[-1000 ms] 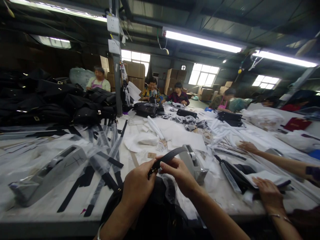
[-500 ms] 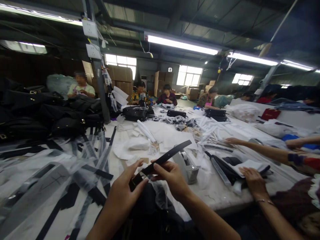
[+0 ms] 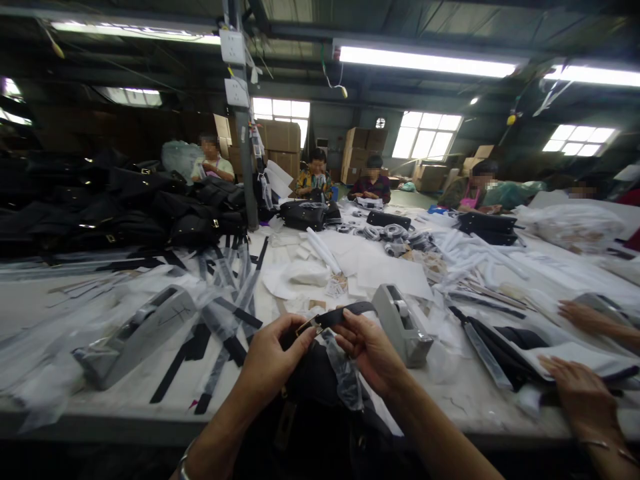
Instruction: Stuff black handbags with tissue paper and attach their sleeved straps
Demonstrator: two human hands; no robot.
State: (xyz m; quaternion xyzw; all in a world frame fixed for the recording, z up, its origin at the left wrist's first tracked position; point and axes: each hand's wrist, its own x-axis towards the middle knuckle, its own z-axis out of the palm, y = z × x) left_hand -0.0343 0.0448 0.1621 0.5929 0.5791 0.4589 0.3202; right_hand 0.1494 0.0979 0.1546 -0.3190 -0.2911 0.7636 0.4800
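My left hand (image 3: 273, 363) and my right hand (image 3: 371, 350) both pinch a black strap (image 3: 345, 312) with a gold buckle, held just above a black bag (image 3: 320, 400) at the near table edge. The left fingers close on the buckle end, the right fingers grip the strap beside it. Crumpled clear plastic (image 3: 345, 373) hangs between my hands over the bag. The strap's free end curves off to the right, toward a grey tape dispenser (image 3: 400, 323).
A second grey tape dispenser (image 3: 137, 333) lies left among several plastic-wrapped black straps (image 3: 225, 307). Black bags (image 3: 130, 207) pile up at far left. A neighbour's hands (image 3: 575, 387) rest on a bag at right. Several workers sit at the far end, beside a post (image 3: 246, 133).
The strap's free end, raised up and right half a second ago, now droops level. My hands have shifted slightly and stay closed on the strap. The camera view swung back to the left.
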